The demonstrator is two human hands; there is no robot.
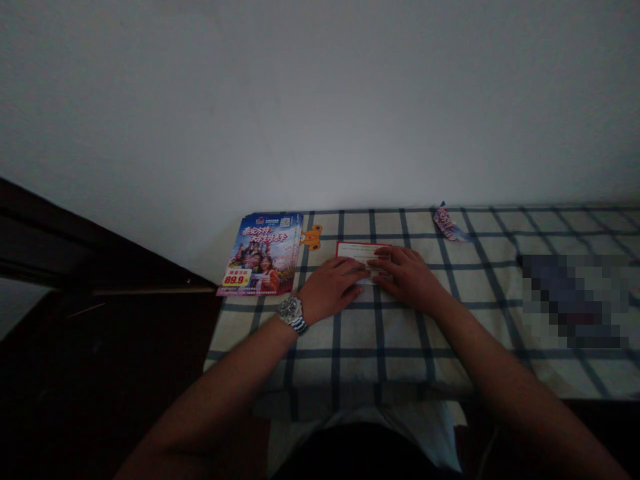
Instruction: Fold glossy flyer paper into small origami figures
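Note:
A white sheet of paper with a red border and lines of small print point(357, 251) lies on the checked tablecloth point(320, 363) in front of me. Over its lower left part, my left hand point(333, 287) rests with fingers stretched out flat. My right hand point(405, 275) lies across the right side of the sheet, its fingers slightly spread and pressing down. The fingertips of both hands come close together near the middle. Much of the sheet is hidden beneath them. A metal wristwatch point(291, 313) is on my left wrist.
To the left stands a stack of colourful printed flyers point(263, 257), with an orange bear-shaped figure point(312, 237) beside it. A folded printed piece point(447, 223) lies near the wall at the back right. A blurred-out dark object point(573, 303) is further right. The wall point(320, 107) borders the table's far edge.

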